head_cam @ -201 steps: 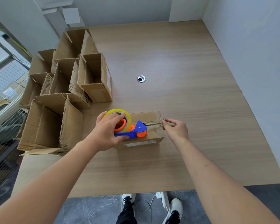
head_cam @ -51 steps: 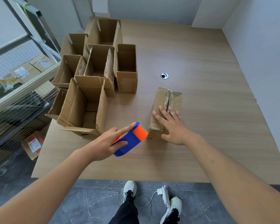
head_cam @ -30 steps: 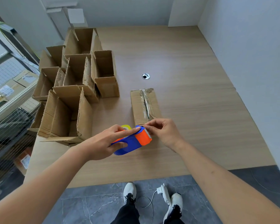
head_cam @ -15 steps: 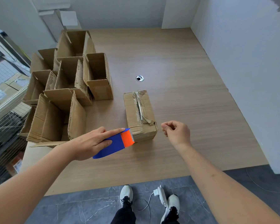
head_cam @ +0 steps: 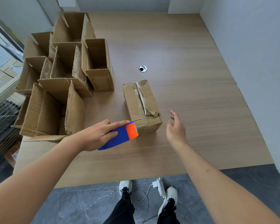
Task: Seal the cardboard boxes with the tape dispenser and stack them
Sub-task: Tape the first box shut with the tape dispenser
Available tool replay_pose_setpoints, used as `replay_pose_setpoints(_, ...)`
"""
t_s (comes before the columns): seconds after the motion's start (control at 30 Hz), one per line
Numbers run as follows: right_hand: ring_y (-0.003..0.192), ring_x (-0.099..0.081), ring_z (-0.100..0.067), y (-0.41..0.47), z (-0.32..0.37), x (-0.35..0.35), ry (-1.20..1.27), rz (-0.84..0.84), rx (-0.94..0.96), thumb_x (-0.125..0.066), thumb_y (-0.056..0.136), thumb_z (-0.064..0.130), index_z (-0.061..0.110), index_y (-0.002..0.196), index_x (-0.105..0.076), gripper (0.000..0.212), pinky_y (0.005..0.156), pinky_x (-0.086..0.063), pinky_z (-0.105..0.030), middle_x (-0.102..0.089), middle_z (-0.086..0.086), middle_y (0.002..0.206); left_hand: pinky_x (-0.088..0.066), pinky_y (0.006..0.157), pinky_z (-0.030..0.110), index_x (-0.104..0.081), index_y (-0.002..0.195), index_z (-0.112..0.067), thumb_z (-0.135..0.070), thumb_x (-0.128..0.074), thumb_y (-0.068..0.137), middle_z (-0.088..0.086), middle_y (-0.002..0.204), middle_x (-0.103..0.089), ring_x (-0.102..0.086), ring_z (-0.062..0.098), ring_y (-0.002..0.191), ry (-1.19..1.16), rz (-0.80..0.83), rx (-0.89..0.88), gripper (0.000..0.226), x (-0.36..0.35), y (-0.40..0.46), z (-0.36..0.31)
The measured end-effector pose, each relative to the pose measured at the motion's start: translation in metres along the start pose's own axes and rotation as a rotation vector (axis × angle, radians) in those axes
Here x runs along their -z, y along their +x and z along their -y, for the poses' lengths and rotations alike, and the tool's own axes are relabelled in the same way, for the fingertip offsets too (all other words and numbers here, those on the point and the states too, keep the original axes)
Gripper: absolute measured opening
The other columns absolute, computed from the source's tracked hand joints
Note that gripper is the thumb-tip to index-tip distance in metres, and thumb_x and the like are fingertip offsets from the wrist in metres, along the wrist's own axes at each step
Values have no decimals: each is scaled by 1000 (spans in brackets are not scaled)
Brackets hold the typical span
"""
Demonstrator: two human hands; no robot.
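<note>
A closed cardboard box [head_cam: 141, 105] lies lengthwise on the wooden table [head_cam: 192, 97], with clear tape along its top seam and a torn flap at its near end. My left hand [head_cam: 96, 135] grips the blue and orange tape dispenser [head_cam: 121, 135], whose orange end touches the box's near left corner. The tape roll is hidden behind my hand. My right hand [head_cam: 175, 128] hovers just right of the box's near end, fingers relaxed and spread, holding nothing.
Several open cardboard boxes [head_cam: 66, 75] crowd the table's left side. A round cable grommet [head_cam: 142, 68] sits beyond the taped box. White walls bound the right and far sides. A metal rack [head_cam: 2, 97] stands to the left; a power strip [head_cam: 158, 185] lies on the floor by my feet.
My right hand has uncurled from a loose fist and moved slightly up beside the box. My left hand keeps the dispenser at the box's near corner.
</note>
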State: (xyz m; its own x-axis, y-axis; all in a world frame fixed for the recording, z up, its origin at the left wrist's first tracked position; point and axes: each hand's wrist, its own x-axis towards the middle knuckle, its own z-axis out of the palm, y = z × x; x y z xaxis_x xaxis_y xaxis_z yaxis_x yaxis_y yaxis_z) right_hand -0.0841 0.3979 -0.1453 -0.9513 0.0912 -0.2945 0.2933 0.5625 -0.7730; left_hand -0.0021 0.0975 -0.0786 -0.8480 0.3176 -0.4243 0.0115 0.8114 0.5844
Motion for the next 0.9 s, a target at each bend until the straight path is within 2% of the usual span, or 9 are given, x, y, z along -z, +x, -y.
replay_pose_setpoints(0.07, 146, -37, -20, -5, 11, -1, -234, -85, 285, -36, 102, 27, 30, 153, -41, 51, 116, -30, -40, -41, 0, 158, -42, 85, 33, -8, 142, -77, -45, -31, 109, -4, 109, -47, -52, 16, 89, -23, -6, -6, 52, -2, 5, -3)
replay_pose_setpoints(0.13, 155, -13, -13, -7, 21, -10, -464, 48, 566, -26, 106, 40, 35, 159, -27, 54, 123, -12, -38, -18, 8, 169, -43, 87, 35, -9, 142, -77, -44, -32, 109, -3, 108, -48, -52, 16, 90, -48, -7, -8, 52, -6, 9, -7)
replay_pose_setpoints(0.2, 156, 8, -11, -2, 17, -19, -638, 202, 676, -12, 105, 52, 38, 162, -11, 58, 126, 4, -40, 3, 11, 170, -43, 90, 37, -10, 142, -77, -42, -33, 109, -3, 107, -48, -52, 16, 91, -73, -8, -8, 53, -10, 11, -9)
replay_pose_setpoints(0.27, 155, 16, -12, 4, 10, -22, -743, 227, 684, -1, 103, 59, 38, 162, -4, 63, 126, 6, -45, 9, 11, 170, -44, 91, 38, -11, 143, -76, -41, -35, 109, -1, 107, -48, -52, 18, 91, -105, 4, -4, 54, -11, 9, -6)
replay_pose_setpoints(0.37, 154, 19, -12, 6, 9, -23, -765, 247, 673, 7, 100, 61, 39, 162, 0, 66, 126, 10, -46, 11, 11, 170, -43, 94, 38, -13, 144, -74, -37, -37, 110, -1, 109, -48, -52, 20, 96, -183, 34, 3, 56, -13, 1, 0)
replay_pose_setpoints(0.53, 153, 23, -10, 6, 13, -22, -792, 271, 638, 2, 102, 56, 42, 160, 7, 60, 124, 16, -44, 17, 13, 168, -43, 94, 37, -15, 145, -74, -37, -37, 109, -3, 108, -47, -52, 18, 95, -198, 33, 38, 55, -13, -19, 18)
replay_pose_setpoints(0.7, 153, 23, -10, 4, 16, -22, -806, 285, 627, 2, 101, 56, 43, 160, 9, 61, 123, 18, -45, 17, 13, 168, -43, 90, 36, -9, 145, -74, -43, -31, 110, -1, 107, -50, -53, 19, 92, -104, 31, 102, 52, -18, -3, 16)
replay_pose_setpoints(0.8, 153, 23, -10, 4, 18, -20, -835, 296, 620, 6, 99, 58, 43, 159, 12, 62, 122, 19, -45, 19, 14, 168, -41, 101, 44, -14, 147, -70, -42, -30, 110, -1, 127, -58, -55, 23, 107, -138, 58, 132, 49, -25, 12, 17)
replay_pose_setpoints(0.9, 153, 22, -11, 4, 17, -20, -849, 300, 626, 5, 99, 58, 43, 159, 12, 62, 123, 15, -48, 17, 13, 168, -40, 104, 40, -25, 149, -61, -44, -30, 109, -9, 139, -55, -54, 20, 116, -209, 46, 174, 43, -31, 18, 17)
